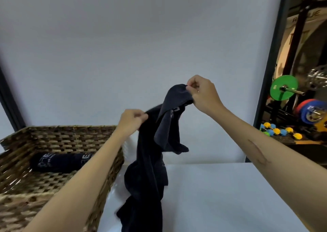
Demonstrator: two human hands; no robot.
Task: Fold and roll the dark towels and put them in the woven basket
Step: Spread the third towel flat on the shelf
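surface: white table (pixel 230 196); on it: woven basket (pixel 53 138) at left; dark towel's (pixel 146 187) lower end

Colours and patterns

Hanging towel (pixel 148 161): dark navy-black. Rolled towel (pixel 60 161): black, white print. Basket (pixel 53 139): brown-tan weave. Table (pixel 221 196): white. Weight plate (pixel 283 87): green.

Two dark towels: hanging towel (pixel 150 161), rolled towel (pixel 60 161). One woven basket (pixel 74 136). Two hands.

Both forearms are bare, with no sleeves showing up to the frame's edge. The left hand (pixel 131 119) wears nothing visible. The right hand (pixel 203 94) has a thin ring on one finger. A long narrow mark runs along the right forearm (pixel 256 151).
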